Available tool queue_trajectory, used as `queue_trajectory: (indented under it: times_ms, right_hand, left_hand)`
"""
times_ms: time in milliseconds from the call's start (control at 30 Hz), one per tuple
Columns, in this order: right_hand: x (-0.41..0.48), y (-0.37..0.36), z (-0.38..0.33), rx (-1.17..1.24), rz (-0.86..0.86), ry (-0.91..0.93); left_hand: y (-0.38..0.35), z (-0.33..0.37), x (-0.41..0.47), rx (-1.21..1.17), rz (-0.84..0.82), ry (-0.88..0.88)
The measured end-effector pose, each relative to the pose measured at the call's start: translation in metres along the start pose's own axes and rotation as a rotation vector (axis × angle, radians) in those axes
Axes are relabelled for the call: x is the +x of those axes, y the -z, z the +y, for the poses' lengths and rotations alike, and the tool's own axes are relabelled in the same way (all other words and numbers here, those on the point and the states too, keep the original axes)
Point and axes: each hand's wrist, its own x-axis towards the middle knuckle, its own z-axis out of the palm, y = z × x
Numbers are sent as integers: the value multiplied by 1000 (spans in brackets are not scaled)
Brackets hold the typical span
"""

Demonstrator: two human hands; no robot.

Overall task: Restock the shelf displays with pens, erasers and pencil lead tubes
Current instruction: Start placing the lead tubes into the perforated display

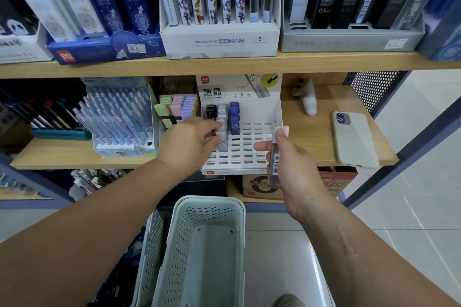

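A white slotted lead-tube display (249, 154) stands on the middle shelf, with black, grey and blue tubes in its left rows. My left hand (189, 144) reaches into those rows and pinches a grey-capped lead tube (222, 143) standing in a slot. My right hand (291, 164) hovers before the display's right side and grips a pink-capped lead tube (275, 157), held upright with its barcode facing me. Most slots on the right are bare.
A pale green perforated basket (207, 244) sits below my arms. A phone (354, 139) and a small toy (308, 97) lie on the shelf to the right. Pastel erasers (179, 107) and a pen display (119, 117) stand to the left. Boxed leads fill the upper shelf.
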Motion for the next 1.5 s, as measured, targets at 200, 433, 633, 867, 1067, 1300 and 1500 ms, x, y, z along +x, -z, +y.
queue_trajectory:
  times_ms: [200,433,633,867,1067,1300,1500]
  right_hand:
    - [-2,-17,-9,4,-62,140]
    - [2,-57,-29,-154,-61,301]
    - [16,-103,-29,-335,6,460]
    - [30,-141,-12,-673,4,695]
    - [50,-161,-19,-790,93,823]
    - [71,-171,-34,-1029,94,900]
    - [77,-172,-51,-1168,-34,831]
  left_hand:
    - [43,-36,-31,94,-62,44]
    - [96,-98,-51,193,-185,133]
    - [73,-98,-47,14,-135,134]
    - [52,-112,-53,193,-470,-49]
    - [46,-125,-64,175,-483,-72]
    - [50,-133,-63,85,-517,3]
    - [50,-135,-62,59,-526,8]
